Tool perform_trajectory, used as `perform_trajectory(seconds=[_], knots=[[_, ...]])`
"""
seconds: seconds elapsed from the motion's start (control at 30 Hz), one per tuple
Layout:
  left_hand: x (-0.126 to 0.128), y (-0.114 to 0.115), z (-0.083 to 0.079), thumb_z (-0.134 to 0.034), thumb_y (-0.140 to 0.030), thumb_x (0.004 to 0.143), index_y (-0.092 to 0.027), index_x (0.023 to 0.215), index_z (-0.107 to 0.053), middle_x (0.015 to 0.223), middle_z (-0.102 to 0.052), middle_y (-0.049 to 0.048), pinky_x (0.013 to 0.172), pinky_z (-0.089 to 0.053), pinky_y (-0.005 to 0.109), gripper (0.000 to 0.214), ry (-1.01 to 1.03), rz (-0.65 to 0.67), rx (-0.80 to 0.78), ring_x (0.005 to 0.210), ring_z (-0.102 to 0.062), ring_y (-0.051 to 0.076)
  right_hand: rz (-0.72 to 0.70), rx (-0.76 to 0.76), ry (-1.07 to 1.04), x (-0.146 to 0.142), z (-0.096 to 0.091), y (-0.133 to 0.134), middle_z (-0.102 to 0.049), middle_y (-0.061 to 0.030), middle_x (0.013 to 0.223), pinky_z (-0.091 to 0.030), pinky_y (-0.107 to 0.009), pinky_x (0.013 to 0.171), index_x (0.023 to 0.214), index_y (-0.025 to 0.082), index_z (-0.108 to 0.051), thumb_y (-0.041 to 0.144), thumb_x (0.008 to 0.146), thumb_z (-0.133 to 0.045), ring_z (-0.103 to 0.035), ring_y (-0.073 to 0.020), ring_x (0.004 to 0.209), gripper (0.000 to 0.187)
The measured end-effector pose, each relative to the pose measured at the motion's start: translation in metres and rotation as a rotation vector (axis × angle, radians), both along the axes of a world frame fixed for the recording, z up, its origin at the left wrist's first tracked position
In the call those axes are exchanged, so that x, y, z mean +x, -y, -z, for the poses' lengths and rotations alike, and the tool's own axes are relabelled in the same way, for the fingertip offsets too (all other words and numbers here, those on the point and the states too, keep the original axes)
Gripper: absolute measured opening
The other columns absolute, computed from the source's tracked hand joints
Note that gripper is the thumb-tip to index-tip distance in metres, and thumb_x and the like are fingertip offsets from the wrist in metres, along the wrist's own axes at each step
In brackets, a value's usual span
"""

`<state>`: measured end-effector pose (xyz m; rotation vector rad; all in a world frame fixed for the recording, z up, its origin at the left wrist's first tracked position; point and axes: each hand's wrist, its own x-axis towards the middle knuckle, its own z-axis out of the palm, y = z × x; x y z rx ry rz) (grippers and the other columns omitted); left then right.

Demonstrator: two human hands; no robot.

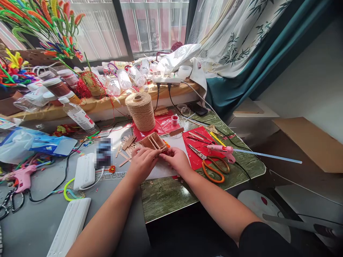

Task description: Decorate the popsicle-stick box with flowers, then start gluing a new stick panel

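Note:
Between my two hands is a small brown box (151, 142) with thin upright dividers, its open top showing. My left hand (142, 161) grips its near left side, fingers bent over the edge. At the near right corner, my right hand (177, 160) pinches the box between thumb and fingers; the fingertips are partly hidden. An orange bit shows just beyond the right fingers. Loose wooden sticks (129, 142) lie left of the box on white paper (160, 172). A large spool of twine (141, 111) stands behind it.
Right of my hands, orange-handled scissors (214, 169) and a pink glue gun (224, 149) with a long glue stick lie by a red sheet (194, 160). White power banks (85, 170) and another pink glue gun (23, 177) lie left. Bottles (80, 116) and a power strip (166, 81) stand behind.

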<state>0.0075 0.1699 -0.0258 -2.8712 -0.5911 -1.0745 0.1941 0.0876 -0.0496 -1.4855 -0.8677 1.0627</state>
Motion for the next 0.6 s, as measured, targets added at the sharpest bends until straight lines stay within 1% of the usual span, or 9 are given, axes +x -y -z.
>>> perform_trajectory(seconds=[0.07,0.17,0.27,0.43,0.6], knots=[[-0.001,-0.001,0.002,-0.069,-0.024,0.094,-0.029,0.128,-0.062,0.106,-0.079,0.0035,0.098,-0.038,0.044,0.034,0.025,-0.032,0.007,0.095,-0.071,0.023,0.005,0.074,0.043,-0.001,-0.002,0.003,-0.056,0.0045,0.062,-0.04,-0.026,0.049,0.074,0.022,-0.058,0.061,0.07,-0.086,-0.049,-0.0126,0.053,0.048],[-0.002,-0.004,0.005,-0.071,-0.025,0.094,-0.028,0.124,-0.063,0.106,-0.079,0.0042,0.098,-0.04,0.044,0.031,0.07,-0.056,0.009,0.094,-0.071,0.023,-0.049,0.17,0.097,-0.002,-0.005,0.011,-0.056,0.004,0.066,-0.041,-0.026,0.058,0.075,0.022,-0.059,0.059,0.073,-0.085,-0.048,-0.0136,0.061,0.045],[-0.003,-0.005,0.005,-0.07,-0.025,0.094,-0.028,0.122,-0.063,0.106,-0.079,0.0036,0.097,-0.039,0.044,0.029,0.043,-0.03,0.013,0.094,-0.071,0.022,-0.098,0.192,0.22,-0.001,-0.004,0.016,-0.057,0.0033,0.068,-0.04,-0.027,0.061,0.076,0.023,-0.059,0.058,0.078,-0.082,-0.049,-0.0149,0.063,0.042],[-0.003,-0.003,0.001,-0.069,-0.024,0.093,-0.027,0.126,-0.062,0.109,-0.079,0.0047,0.1,-0.038,0.046,0.034,-0.003,-0.023,-0.011,0.098,-0.07,0.023,-0.123,0.258,0.568,0.004,0.002,0.012,-0.065,-0.0016,0.082,-0.044,-0.03,0.071,0.082,0.024,-0.064,0.049,0.087,-0.077,-0.057,-0.0187,0.074,0.028],[-0.004,-0.001,-0.002,-0.068,-0.027,0.091,-0.026,0.127,-0.062,0.109,-0.078,0.0064,0.101,-0.038,0.047,0.036,-0.023,-0.027,-0.037,0.099,-0.07,0.025,-0.133,0.286,0.675,0.003,0.002,0.01,-0.07,-0.0041,0.088,-0.046,-0.031,0.075,0.089,0.024,-0.068,0.039,0.098,-0.065,-0.062,-0.0199,0.08,0.017]])
